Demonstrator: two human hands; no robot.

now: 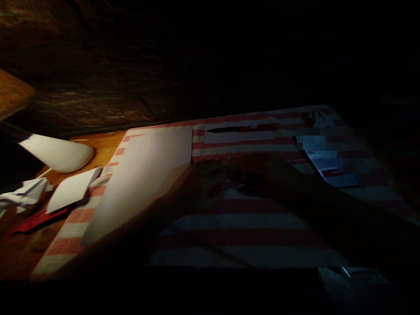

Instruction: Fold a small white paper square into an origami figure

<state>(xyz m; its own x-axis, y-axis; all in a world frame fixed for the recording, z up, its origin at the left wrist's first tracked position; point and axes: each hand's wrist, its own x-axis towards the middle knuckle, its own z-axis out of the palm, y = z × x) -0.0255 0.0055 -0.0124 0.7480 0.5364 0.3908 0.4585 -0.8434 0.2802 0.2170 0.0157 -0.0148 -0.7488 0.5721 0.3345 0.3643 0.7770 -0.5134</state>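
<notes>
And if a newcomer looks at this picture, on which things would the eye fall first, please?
Probably first the large white sheet, lit on the left part of the striped cloth. Next, perhaps, the knife with dark blade and red handle, on a smaller pale sheet at the back, and the bluish panel at right. The shadowed left hand and right hand, close together near the middle, stand out less.
</notes>
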